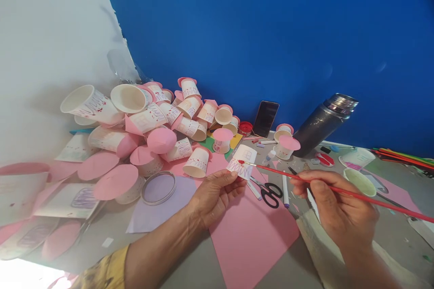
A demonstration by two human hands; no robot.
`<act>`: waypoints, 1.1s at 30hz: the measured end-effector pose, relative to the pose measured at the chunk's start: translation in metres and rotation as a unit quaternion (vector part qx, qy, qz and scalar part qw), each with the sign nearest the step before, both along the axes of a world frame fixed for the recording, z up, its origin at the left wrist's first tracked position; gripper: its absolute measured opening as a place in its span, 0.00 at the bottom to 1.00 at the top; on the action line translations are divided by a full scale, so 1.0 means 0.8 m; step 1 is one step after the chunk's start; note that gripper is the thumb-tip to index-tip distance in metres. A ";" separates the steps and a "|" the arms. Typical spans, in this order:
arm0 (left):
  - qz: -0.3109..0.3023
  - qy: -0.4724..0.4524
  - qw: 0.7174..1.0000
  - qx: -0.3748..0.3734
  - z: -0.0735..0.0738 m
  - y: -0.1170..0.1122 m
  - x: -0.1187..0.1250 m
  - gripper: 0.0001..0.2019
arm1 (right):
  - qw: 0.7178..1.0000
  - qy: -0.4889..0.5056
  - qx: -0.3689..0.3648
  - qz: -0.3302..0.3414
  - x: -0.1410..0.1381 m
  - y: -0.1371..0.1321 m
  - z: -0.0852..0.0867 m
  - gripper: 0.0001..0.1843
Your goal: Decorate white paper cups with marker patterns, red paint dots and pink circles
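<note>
My left hand (pixel 214 195) grips a small white paper cup (pixel 242 161) marked with purple zigzag lines, holding it tilted above the table. My right hand (pixel 334 207) pinches a long red paintbrush (pixel 359 196). The brush tip touches the cup's side near its rim. Under both hands lies a pink paper sheet (pixel 252 239).
A heap of decorated cups with pink discs (pixel 152 122) fills the left and back. Black scissors (pixel 270 192), a marker (pixel 285 189), a phone (pixel 266 118), a red paint pot (pixel 245 128), a steel flask (pixel 323 124) and a clear lid (pixel 158 187) lie around. Blue wall behind.
</note>
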State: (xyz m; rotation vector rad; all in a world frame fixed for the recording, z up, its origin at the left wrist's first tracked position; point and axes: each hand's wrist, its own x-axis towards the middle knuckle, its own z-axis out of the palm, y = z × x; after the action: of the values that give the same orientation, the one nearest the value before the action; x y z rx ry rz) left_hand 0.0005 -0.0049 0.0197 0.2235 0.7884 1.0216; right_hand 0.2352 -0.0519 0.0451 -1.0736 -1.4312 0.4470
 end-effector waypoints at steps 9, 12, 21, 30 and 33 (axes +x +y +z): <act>0.011 -0.013 1.000 -0.018 0.005 0.004 -0.002 0.14 | 1.000 -0.002 0.010 -0.004 0.006 0.001 0.001 0.09; 0.009 -0.014 1.000 -0.020 0.006 0.003 -0.001 0.13 | 1.000 -0.004 0.013 0.004 0.004 0.002 0.002 0.09; 0.017 -0.002 1.000 -0.021 0.006 0.004 0.000 0.13 | 1.000 0.021 0.018 0.005 0.011 0.000 0.004 0.10; -0.029 0.119 0.981 0.149 -0.005 -0.003 -0.003 0.13 | 0.997 0.027 0.033 -0.064 -0.001 0.011 0.006 0.12; -0.049 0.190 0.957 0.213 -0.006 -0.008 -0.001 0.12 | 0.997 -0.030 -0.034 -0.068 -0.001 0.017 0.001 0.13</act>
State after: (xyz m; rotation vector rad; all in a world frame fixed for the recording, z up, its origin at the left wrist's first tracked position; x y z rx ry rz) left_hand -0.0006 -0.0109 0.0149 0.8438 0.8839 1.0595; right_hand 0.2343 -0.0380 0.0459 -1.2393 -1.3930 0.3707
